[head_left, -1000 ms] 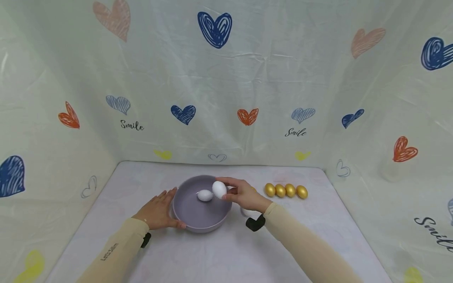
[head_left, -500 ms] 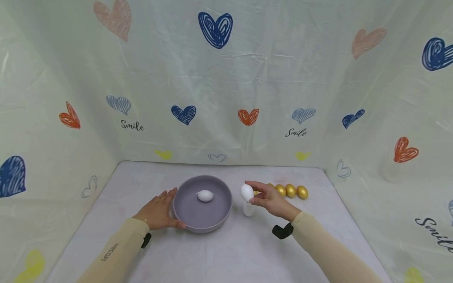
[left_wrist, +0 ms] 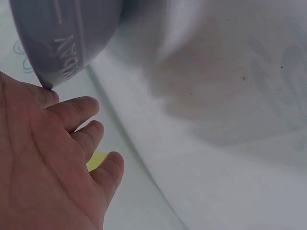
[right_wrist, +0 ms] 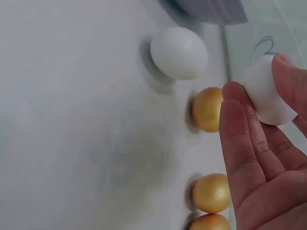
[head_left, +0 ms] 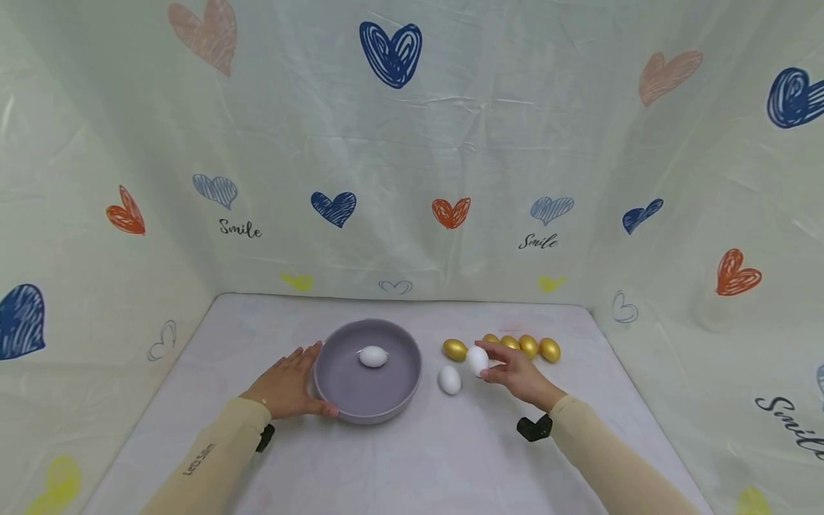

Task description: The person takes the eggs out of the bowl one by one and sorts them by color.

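A purple-grey bowl (head_left: 368, 386) stands on the table with one white egg (head_left: 373, 356) lying in it. My left hand (head_left: 283, 386) rests against the bowl's left side, thumb at the near rim and fingers extended; the left wrist view shows a fingertip touching the bowl wall (left_wrist: 67, 38). Between thumb and fingers, my right hand (head_left: 523, 376) pinches a second white egg (head_left: 477, 361), held above the table right of the bowl. Another white egg (head_left: 449, 380) lies on the table between the bowl and that hand. A gold egg (head_left: 455, 349) lies just behind it.
Several gold eggs (head_left: 528, 347) sit in a row behind my right hand, some partly hidden by it. A pale cloth with hearts (head_left: 399, 143) rises behind the table and at both sides.
My right hand has carried the white egg from over the bowl to the right, bringing the loose white egg and nearest gold egg into view. The left hand and bowl have stayed put.
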`<state>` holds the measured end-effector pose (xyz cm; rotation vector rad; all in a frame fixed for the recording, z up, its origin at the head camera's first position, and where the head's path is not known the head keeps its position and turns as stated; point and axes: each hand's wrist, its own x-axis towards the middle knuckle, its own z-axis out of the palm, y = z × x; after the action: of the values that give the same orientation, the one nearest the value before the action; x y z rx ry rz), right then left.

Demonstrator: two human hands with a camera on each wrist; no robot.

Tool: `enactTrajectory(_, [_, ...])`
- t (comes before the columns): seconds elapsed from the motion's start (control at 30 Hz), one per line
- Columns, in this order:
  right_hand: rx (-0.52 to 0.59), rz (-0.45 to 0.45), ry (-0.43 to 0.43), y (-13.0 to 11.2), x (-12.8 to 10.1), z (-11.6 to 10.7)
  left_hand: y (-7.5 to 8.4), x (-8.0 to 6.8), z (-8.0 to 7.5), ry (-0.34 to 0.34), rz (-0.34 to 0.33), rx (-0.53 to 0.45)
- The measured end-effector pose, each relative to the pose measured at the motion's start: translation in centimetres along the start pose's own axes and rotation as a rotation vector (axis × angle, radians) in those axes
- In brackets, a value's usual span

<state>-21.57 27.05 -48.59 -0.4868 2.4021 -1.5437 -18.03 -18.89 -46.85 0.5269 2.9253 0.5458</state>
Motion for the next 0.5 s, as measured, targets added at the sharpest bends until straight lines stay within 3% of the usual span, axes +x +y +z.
enactTrajectory(0.23, [-0.002,0.017,-0.004,1.1,-0.4,0.0,0.2,-0.2,-0.2,-0.011,-0.009,-0.003])
enactTrajectory(0.5, [-0.104,0.032,-0.003,2.9,0.3,-0.2,0.4,-0.2,-0.3,-0.015,-0.010,0.000])
